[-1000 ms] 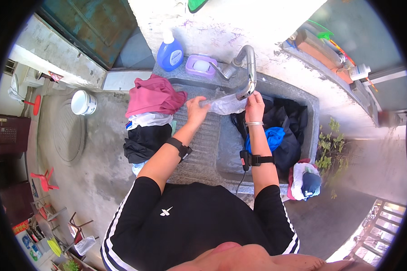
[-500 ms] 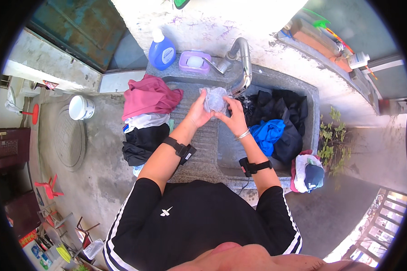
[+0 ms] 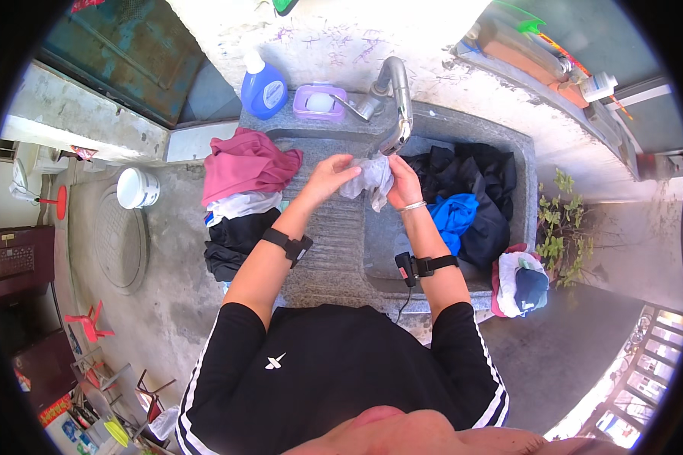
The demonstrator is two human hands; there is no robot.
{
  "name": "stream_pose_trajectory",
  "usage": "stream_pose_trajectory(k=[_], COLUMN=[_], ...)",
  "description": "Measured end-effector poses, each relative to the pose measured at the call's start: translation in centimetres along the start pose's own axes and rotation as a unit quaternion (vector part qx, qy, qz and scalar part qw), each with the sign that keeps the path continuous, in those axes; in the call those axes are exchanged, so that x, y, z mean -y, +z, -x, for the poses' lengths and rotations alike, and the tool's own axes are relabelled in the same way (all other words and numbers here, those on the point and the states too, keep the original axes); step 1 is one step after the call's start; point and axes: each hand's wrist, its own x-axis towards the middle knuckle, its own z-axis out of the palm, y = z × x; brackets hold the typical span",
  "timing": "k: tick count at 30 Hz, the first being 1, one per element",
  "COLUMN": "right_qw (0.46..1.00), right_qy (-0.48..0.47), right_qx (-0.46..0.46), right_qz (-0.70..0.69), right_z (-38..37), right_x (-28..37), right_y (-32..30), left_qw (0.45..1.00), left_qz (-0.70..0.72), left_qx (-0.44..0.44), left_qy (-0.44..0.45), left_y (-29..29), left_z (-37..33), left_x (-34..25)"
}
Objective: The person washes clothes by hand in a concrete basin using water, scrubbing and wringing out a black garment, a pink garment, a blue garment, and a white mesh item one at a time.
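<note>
A crumpled, pale grey, thin cloth [image 3: 375, 182] hangs between my two hands, just below the spout of the metal tap [image 3: 399, 106]. My left hand [image 3: 331, 179] grips its left side, with the thumb on top. On the other side, my right hand [image 3: 404, 184] is closed round the right edge, fingers close under the spout. Both hands are above the stone sink [image 3: 300, 258], between its ribbed washboard and the basin. In the basin lie dark wet clothes [image 3: 482, 208] and a bright blue cloth [image 3: 453, 214].
A blue detergent bottle [image 3: 264, 92] and a purple soap dish [image 3: 338, 112] stand on the back ledge. Pink, white and black clothes [image 3: 247, 171] are heaped on the left edge. Another bundle [image 3: 521, 280] sits at the right front corner. A white bucket [image 3: 137, 188] stands on the floor.
The cloth was a rounded bunch pressed between both hands; now it is looser and hangs down. My right hand has turned and moved slightly right; my left has shifted slightly left.
</note>
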Motion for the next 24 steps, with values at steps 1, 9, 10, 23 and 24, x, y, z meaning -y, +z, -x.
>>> stream_pose_trajectory(k=[1,9,10,23,24], right_qw=[1.000,1.000,0.999,0.996,0.996], right_qy=[0.008,-0.009,-0.011,-0.044,-0.043], right_qx=[0.010,0.005,-0.009,-0.034,-0.034], right_qz=[-0.015,0.029,0.036,0.068,0.068], right_z=[0.2,0.4,0.7,0.3,0.3], right_x=[0.1,0.9,1.1,0.2,0.3], right_y=[0.2,0.7,1.2,1.7,1.8], left_qw=[0.998,0.991,0.992,0.990,0.994], left_qz=[0.052,0.120,0.092,-0.016,-0.014], left_qx=[0.034,0.030,-0.013,-0.084,-0.069], left_qy=[-0.018,0.058,0.091,0.113,0.089], left_y=[0.6,1.8,2.1,3.2,2.9], left_z=[0.3,1.0,0.8,0.1,0.0], left_x=[-0.3,-1.6,-1.5,-2.3,-1.7])
